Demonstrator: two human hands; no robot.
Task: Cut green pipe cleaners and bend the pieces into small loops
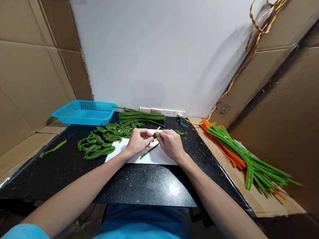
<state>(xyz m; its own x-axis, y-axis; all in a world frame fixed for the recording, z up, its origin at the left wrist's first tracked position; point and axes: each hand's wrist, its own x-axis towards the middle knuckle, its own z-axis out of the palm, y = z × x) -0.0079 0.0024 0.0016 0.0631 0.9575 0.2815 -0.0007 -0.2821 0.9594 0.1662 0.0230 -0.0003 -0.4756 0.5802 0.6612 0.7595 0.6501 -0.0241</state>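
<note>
My left hand [139,143] and my right hand [171,145] meet over a white sheet [163,159], fingers pinched on a green pipe cleaner [149,152]. Its straight end slants down toward the sheet. A thin pale stick [158,129] pokes up between the hands; which fingers hold it is hidden. Left of my left hand lies a pile of looped green pipe cleaners [99,149], some overlapping the sheet. One small bent green piece [181,132] rests just beyond my right hand. Behind the pile is a bundle of straight dark green pipe cleaners [145,117].
A blue plastic basket [83,121] stands at the back left. Bright green stems [237,151] lie across orange ones [235,160] on cardboard at the right. A green strip [53,148] lies far left. Cardboard walls flank the black tabletop [148,186]; a twisted cable [234,81] hangs back right.
</note>
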